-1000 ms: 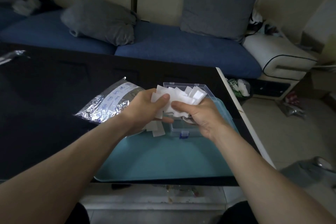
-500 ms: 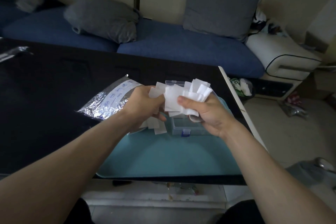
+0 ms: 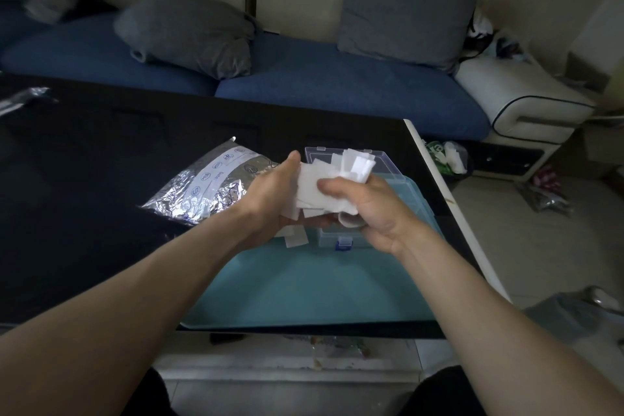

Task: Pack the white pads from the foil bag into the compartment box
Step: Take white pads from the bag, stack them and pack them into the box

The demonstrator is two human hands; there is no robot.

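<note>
A bunch of white pads point(image 3: 312, 187) is held above the clear compartment box point(image 3: 385, 162), whose lid stands open at the back. My right hand point(image 3: 364, 209) grips the bunch, thumb on top. My left hand point(image 3: 270, 192) cups the bunch from the left and below, thumb raised. Two or three loose pads point(image 3: 295, 240) lie on the teal tray under my left hand. The crumpled foil bag point(image 3: 206, 189) lies on the black table left of the box. The box's compartments are hidden behind my hands.
The teal tray point(image 3: 304, 287) sits at the black table's point(image 3: 84, 196) near right corner. The table's white right edge point(image 3: 449, 199) drops to the floor. A blue sofa with grey cushions point(image 3: 189, 30) runs behind. Another foil scrap point(image 3: 20, 100) lies far left.
Both hands lifted the bunch of pads slightly and drew it together. My left thumb has come off the pads and points up.
</note>
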